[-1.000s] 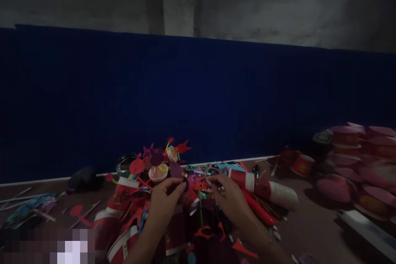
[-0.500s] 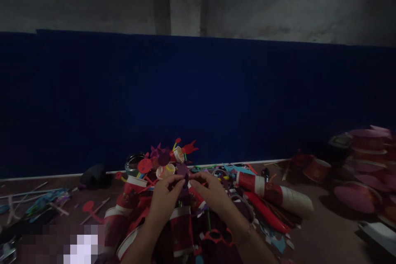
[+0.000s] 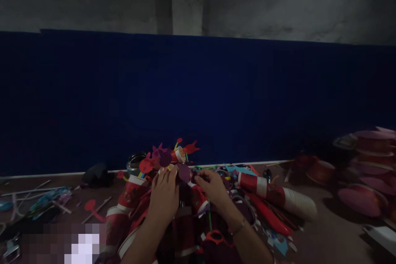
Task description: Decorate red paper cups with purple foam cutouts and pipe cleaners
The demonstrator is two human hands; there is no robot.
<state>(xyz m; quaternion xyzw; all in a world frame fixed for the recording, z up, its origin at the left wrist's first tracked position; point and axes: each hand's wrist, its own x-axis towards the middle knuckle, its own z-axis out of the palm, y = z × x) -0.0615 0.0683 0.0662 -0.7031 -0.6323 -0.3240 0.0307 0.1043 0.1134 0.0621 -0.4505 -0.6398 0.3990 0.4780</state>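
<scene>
A dark purple round cut-out (image 3: 185, 172) stands upright between my two hands. My left hand (image 3: 164, 192) is at its left edge, back of the hand toward me. Its fingers point forward and close at the cut-out's edge; the thumb is hidden. My right hand (image 3: 213, 189) is just right of the cut-out, fingers loosely curled and apart, holding nothing I can see. Below the hands lies a dark red paper cup (image 3: 185, 229), with another red and white cup (image 3: 198, 198) beside my right hand. Red and purple cut-outs on stems (image 3: 146, 166) rise beyond my left hand.
Stacked red and white cups (image 3: 276, 194) lie at right of the pile, beside a long red object (image 3: 274, 216). More cups (image 3: 130, 194) stand at left, near a jar (image 3: 136, 163). Coloured scraps (image 3: 46, 202) lie far left; pink and red containers (image 3: 373, 169) stand far right. A blue panel (image 3: 198, 99) rises behind.
My hands have moved apart from their shared pinch on the purple piece. Its round face now shows between them. My left hand has turned back-up, while my right has drawn slightly right.
</scene>
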